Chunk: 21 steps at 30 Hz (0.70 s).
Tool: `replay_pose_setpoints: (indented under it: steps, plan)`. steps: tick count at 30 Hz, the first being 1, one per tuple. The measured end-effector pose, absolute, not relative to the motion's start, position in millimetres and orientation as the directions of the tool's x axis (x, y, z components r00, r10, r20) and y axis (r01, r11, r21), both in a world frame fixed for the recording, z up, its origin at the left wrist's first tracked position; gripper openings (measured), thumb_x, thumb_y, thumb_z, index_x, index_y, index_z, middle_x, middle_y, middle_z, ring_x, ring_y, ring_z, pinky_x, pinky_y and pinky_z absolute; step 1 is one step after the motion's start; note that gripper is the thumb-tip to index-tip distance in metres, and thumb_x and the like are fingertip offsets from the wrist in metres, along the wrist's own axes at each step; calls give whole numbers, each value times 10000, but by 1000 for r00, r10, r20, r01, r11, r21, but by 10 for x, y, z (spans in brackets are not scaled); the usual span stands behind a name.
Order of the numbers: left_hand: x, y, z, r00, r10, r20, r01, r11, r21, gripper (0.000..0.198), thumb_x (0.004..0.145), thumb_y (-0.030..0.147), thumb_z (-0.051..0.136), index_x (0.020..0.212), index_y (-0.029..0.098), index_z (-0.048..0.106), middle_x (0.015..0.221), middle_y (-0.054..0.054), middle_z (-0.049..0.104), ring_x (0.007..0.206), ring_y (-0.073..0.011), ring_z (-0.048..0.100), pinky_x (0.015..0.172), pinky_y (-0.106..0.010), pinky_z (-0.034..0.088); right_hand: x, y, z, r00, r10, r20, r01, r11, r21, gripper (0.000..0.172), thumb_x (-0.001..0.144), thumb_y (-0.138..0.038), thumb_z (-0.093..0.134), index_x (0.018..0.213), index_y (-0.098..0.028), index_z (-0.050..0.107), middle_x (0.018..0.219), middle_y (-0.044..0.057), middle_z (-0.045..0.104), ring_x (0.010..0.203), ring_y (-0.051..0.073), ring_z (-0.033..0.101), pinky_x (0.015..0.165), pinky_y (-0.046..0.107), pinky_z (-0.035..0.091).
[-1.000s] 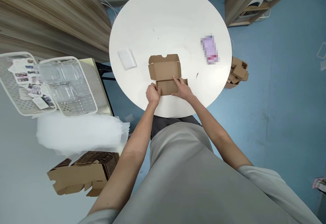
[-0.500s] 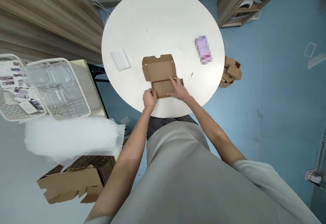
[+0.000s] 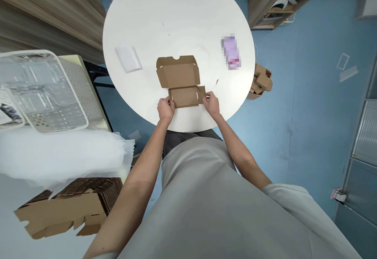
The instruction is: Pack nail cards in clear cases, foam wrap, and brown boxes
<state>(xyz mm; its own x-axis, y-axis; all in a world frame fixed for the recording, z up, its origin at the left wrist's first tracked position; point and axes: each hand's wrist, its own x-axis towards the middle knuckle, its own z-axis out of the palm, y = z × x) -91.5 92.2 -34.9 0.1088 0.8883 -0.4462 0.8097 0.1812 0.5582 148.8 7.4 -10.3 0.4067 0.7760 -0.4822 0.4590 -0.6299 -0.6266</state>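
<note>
A small brown cardboard box point(image 3: 179, 79) lies open on the round white table point(image 3: 182, 19), near the table's front edge, its lid folded back away from me. My left hand point(image 3: 165, 109) pinches the box's near left corner. My right hand point(image 3: 212, 102) grips the near right side flap, fingers closed on the cardboard. A small white packet point(image 3: 128, 59) lies to the left of the box. A purple item point(image 3: 230, 51), blurred out, lies to the right.
Left of me a side table carries white mesh baskets point(image 3: 41, 90) with clear plastic trays, a pile of white sheets point(image 3: 59, 157) and a carton of flat cardboard blanks point(image 3: 73, 204). More cardboard boxes point(image 3: 259, 82) lie on the blue floor beyond the table's right edge.
My right hand slid from the middle of the box's front panel to its right flap. My left hand stayed at the left corner. The view shifted, so everything sits lower-left.
</note>
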Motion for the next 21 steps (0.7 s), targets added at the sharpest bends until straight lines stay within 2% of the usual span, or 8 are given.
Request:
replay_pose_setpoints:
  steps: [2,5,7,10,15,21]
  plan:
    - [-905,922,-355,117,885,-451,813,175,555,212,1013,275,561,1020,209,762,1007,-151,664,1084,-380,682,1081,-533,530,1371,88,-51,370,808,-458,480,-589,-650,232,1095,-354,540,1254,-211,627,1331,137,771,1166,281,770,1017,431,609]
    - [-896,911,-370,125,889,-441,806,168,567,201,1006,286,563,980,215,749,989,-150,666,1093,-380,673,1085,-532,531,1238,132,-17,336,841,-424,529,-541,-654,305,1111,-504,563,1199,-223,644,1366,140,753,1173,280,763,1027,423,607]
    - [-898,903,-376,127,894,-429,794,167,584,191,1002,293,568,953,223,738,976,-146,665,1106,-378,667,1088,-526,532,1212,180,-37,352,833,-426,542,-553,-632,335,1131,-523,524,1217,-222,644,1376,143,748,1143,269,770,1031,421,606]
    - [-912,895,-375,138,892,-431,794,160,586,191,1000,285,561,941,224,732,972,-148,667,1101,-379,666,1085,-528,529,1252,256,-112,391,796,-462,530,-605,-594,285,1125,-449,536,1260,-217,633,1288,125,781,1106,260,774,1019,415,601]
    - [-934,878,-365,138,887,-441,800,163,578,206,1002,270,544,945,216,735,976,-153,677,1053,-369,673,1066,-524,531,1313,327,-235,416,744,-523,538,-665,-518,100,1061,-271,563,1050,-224,651,1035,94,785,988,275,729,928,413,590]
    - [-933,854,-370,116,891,-440,782,191,593,189,1004,290,577,946,228,745,981,-145,671,1096,-380,677,1062,-514,533,1228,380,-289,432,763,-482,634,-636,-440,134,1036,-199,497,1015,-236,625,1075,133,739,939,302,687,916,460,582]
